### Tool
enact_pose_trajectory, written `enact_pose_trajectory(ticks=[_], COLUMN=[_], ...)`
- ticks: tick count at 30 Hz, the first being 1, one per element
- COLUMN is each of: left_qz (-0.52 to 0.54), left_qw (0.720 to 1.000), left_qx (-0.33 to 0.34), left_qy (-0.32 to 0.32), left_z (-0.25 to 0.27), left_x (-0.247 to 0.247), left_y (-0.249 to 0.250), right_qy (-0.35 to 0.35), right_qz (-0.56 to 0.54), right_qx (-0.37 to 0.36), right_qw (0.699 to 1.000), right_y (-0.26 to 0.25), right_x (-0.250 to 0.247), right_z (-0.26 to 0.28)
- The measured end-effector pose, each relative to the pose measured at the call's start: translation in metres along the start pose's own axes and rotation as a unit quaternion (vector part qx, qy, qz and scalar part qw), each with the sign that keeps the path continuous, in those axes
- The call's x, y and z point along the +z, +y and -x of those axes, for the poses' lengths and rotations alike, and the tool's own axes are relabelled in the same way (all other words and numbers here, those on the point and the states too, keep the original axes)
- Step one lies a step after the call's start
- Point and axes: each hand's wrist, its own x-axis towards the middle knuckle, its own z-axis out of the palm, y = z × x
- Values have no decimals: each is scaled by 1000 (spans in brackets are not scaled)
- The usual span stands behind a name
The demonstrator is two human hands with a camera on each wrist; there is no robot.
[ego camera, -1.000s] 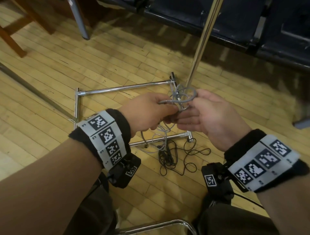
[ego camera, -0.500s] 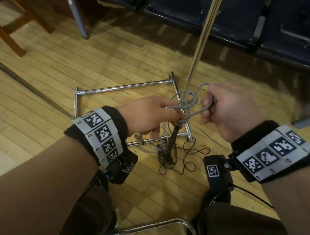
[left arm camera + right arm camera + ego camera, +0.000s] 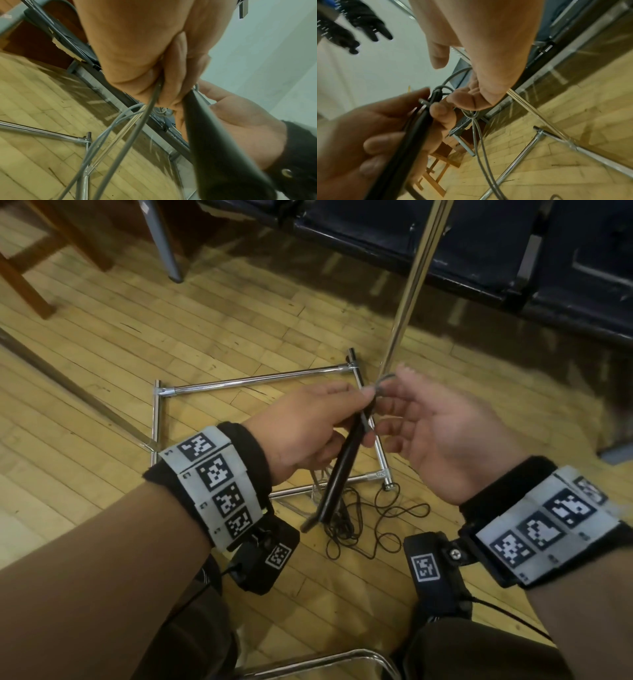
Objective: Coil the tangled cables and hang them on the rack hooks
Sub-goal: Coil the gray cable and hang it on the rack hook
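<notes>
My left hand [image 3: 308, 422] grips a straight black cable bundle [image 3: 339, 470], which slants down from its fingers toward the floor. It also holds the grey cable [image 3: 152, 94], whose strands hang below it. A small grey loop [image 3: 385, 381] sticks up between the two hands. My right hand [image 3: 438, 426] is right beside the left; its curled fingers [image 3: 467, 101] hook the grey cable [image 3: 477, 135], and the thumb stands apart. The chrome rack's base [image 3: 257, 378] lies on the wooden floor under the hands, and its pole [image 3: 407, 296] rises behind them. Thin black cable [image 3: 383, 518] lies tangled beside the base.
Dark seats [image 3: 479, 251] line the back. A wooden furniture leg [image 3: 20, 278] and a grey metal leg [image 3: 161, 237] stand at the far left. A metal bar [image 3: 68, 385] lies slanted on the floor at left. A chrome tube [image 3: 325, 662] curves near my knees.
My right hand has swung back in to the left hand. The wide grey loops have shrunk to one small loop. The black bundle now hangs higher and straighter from the left hand.
</notes>
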Motion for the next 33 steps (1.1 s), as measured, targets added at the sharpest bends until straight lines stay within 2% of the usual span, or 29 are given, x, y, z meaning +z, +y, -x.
enact_pose_trajectory(ticks=[3,7,12,16,18,20,22,26,30,33], left_qz=[-60,-68,-120,-166,-150,-149,-191,-230,-174,-207], left_qw=[998,998,991,985,988,988,981,973,984,977], left_qx=[-6,-13,-32,-25,-18,-9,5,12,29,43], left_qy=[22,-9,-43,-44,-42,-36,-14,9,8,26], left_z=[-2,-3,1,3,3,2,1,3,3,1], left_x=[1,-2,-7,-10,-10,-9,-7,-3,2,4], left_y=[-4,-2,0,3,3,2,1,-1,1,1], right_qy=[15,20,77,120,115,84,61,49,73,79], right_qz=[15,13,-64,-129,-147,-123,-45,70,43,24], right_qx=[-25,-57,-69,-71,-64,-63,-52,-37,-51,-57], right_qw=[999,998,993,982,980,987,996,996,995,995], right_y=[3,3,5,4,2,0,1,8,5,6], right_x=[8,10,5,1,1,0,0,7,9,10], right_z=[0,-1,-5,-8,-7,-5,-2,1,0,-1])
